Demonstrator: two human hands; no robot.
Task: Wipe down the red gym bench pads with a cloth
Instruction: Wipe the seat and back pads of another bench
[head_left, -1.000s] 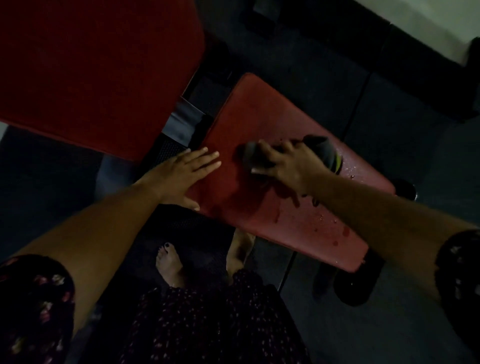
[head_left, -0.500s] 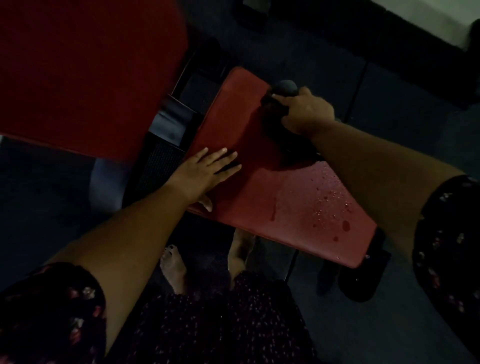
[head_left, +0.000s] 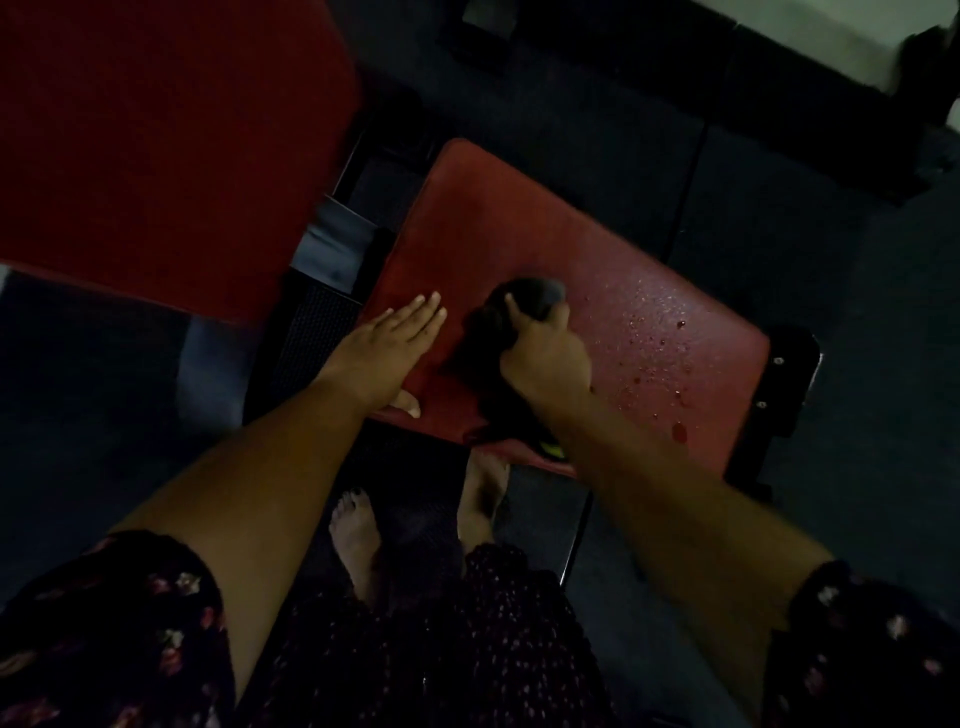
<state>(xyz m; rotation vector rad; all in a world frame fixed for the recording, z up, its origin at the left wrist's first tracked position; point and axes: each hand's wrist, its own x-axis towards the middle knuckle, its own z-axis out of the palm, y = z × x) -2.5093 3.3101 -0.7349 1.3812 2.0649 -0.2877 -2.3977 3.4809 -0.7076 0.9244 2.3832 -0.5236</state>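
Red vinyl covers the small seat pad (head_left: 545, 234), which lies slantwise across the middle of the view, with a larger red back pad (head_left: 156, 145) raised at the upper left. The two pads are apart, with a grey metal frame (head_left: 337, 244) showing in the gap between them.

The left hand (head_left: 384, 348) lies flat on the near left part of the seat surface, its fingers (head_left: 423, 317) straight and close together, the thumb at the near edge. Just beside it, the right hand (head_left: 545, 358) grips a dark bunched cloth (head_left: 483, 332) and holds it down on the surface, fingers curled round the wad. The rest of the cloth trails toward the near edge under the forearm, where a bit of yellow-green trim shows.

Water drops (head_left: 654, 332) speckle the right half of the seat pad, beyond the cloth. A black bracket (head_left: 789, 374) sits at the pad's right end. Below, two bare feet (head_left: 358, 540) stand on the dark floor (head_left: 857, 467), and flowered sleeves (head_left: 114, 623) cover the upper arms.
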